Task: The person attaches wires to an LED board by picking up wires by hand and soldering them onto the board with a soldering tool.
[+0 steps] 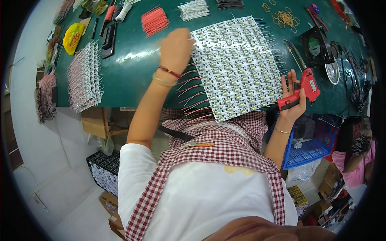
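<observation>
A large white panel of small circuit boards (237,68) with rows of yellowish components lies tilted on the green table, its near edge at my lap. Red and white wires stick out from its left edge, and short pale wires line its right edge. My left hand (175,48) is closed at the panel's far left edge, its fingertips pinched together; what lies between them is too small to make out. By the panel's near right corner, my right hand (292,100) holds a red soldering gun (309,86) by its handle, fingers partly stretched out. Its metal tip points away from me.
Bundles of red wires (155,21), white wires (193,9) and black wires (230,4) lie at the far side. Rubber bands (285,18) and a black box (317,46) are at right. Wired board stacks (85,76) stand left; a blue crate (311,140) sits below the table.
</observation>
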### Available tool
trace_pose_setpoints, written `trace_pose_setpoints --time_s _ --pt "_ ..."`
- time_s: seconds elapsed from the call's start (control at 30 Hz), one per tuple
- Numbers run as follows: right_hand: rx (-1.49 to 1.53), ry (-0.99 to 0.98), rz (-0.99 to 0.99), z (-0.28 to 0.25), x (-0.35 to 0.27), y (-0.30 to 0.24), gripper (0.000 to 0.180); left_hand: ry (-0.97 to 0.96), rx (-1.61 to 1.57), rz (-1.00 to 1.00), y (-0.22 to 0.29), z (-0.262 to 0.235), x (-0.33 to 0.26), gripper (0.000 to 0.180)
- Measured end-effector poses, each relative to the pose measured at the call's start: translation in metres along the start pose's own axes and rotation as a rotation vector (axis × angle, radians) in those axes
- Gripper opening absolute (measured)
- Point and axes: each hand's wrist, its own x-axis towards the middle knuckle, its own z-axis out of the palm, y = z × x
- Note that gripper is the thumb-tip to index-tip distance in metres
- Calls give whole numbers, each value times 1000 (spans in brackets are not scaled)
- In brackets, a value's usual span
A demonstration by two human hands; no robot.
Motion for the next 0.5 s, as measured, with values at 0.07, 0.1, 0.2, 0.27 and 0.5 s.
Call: trace_pose_setpoints --time_s 0.07,0.1,0.2,0.27,0.5 --pt "-10 5 -4 0 0 -1 25 -164 -146 31 19 13 11 16" --pt "-12 1 -4 0 0 -1 25 -262 -211 14 24 19 18 15" --pt "-9 15 -5 1 0 0 25 -455 -172 -66 26 26 33 15" --pt "7 11 1 2 1 0 26 -453 -131 -39 25 31 39 15" --pt "16 15 0 -2 0 0 27 -313 -66 67 14 34 30 17"
